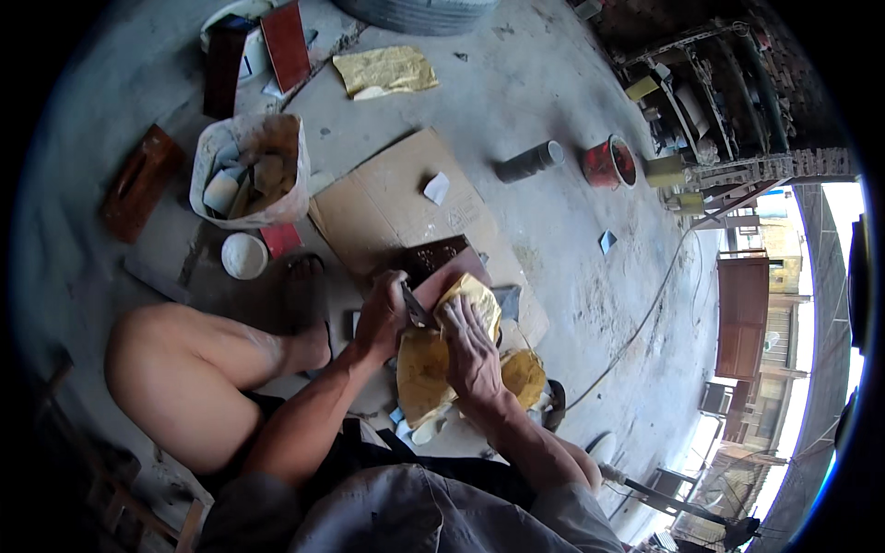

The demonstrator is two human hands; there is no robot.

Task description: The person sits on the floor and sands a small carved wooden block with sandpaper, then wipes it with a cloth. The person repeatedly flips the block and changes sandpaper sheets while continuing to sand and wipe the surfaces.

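Work on the brown wooden piece (pixel 454 279) appears under way; how much is finished and how much remains cannot be determined. The piece lies over flattened cardboard (pixel 369 212); contact is unclear. Left hand (pixel 383 313) grips its edge; right hand (pixel 472 346) lies flat, fingers extended, on a yellow sheet (pixel 470 295) against it. Concrete floor (pixel 553 240) carries a whitish tub (pixel 253 218) and red bucket (pixel 595 168).

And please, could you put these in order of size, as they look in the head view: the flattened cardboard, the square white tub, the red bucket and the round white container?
1. Flattened cardboard, though partly covered
2. Square white tub
3. Red bucket and round white container: too alike to rank
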